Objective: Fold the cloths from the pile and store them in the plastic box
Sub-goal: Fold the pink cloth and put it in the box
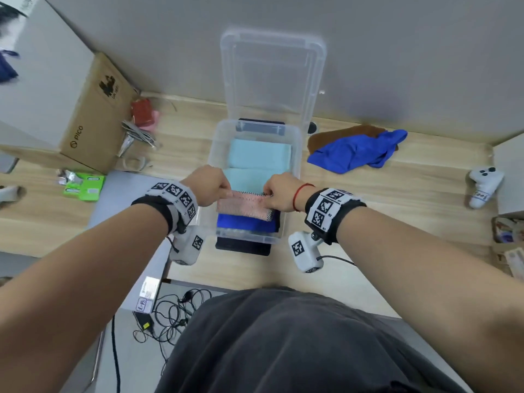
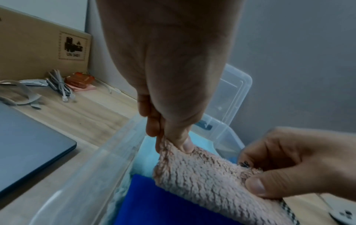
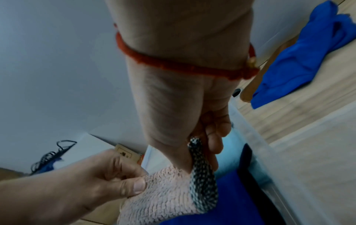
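Both hands' fingers (image 1: 226, 191) pinch pink cloth (image 1: 243, 207) over plastic box (image 1: 296, 154) w/ blue (image 1: 243, 224), teal folded cloths (image 1: 259, 156).

Folded pink fleecy cloth (image 1: 243, 205), checked-edged, over a folded blue cloth (image 1: 245, 224), seemingly inside clear plastic box (image 1: 296, 154).

- We see the box (image 1: 295, 154) mid-tabletop (image 1: 368, 199), folded cloths (image 1: 259, 156) inside.
- We find the cloth pile (image 1: 354, 151) right of it, a carton (image 1: 96, 117) left.
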A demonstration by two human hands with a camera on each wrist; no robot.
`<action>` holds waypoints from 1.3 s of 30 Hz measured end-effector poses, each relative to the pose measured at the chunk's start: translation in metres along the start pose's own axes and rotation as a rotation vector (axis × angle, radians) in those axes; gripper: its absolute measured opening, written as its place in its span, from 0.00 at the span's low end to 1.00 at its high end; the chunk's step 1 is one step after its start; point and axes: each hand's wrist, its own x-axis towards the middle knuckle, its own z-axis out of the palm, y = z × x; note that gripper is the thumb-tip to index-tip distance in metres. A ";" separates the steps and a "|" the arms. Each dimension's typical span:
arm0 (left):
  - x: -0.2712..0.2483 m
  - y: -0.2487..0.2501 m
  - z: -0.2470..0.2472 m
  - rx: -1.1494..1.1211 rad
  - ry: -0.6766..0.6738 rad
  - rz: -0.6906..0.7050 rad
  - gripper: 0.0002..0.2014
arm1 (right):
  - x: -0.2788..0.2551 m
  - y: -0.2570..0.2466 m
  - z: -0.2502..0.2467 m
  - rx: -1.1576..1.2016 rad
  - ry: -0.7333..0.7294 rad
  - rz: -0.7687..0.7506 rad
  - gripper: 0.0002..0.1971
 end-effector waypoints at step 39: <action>0.018 0.007 0.026 -0.063 -0.236 0.146 0.10 | 0.003 -0.011 0.022 0.148 -0.171 -0.046 0.13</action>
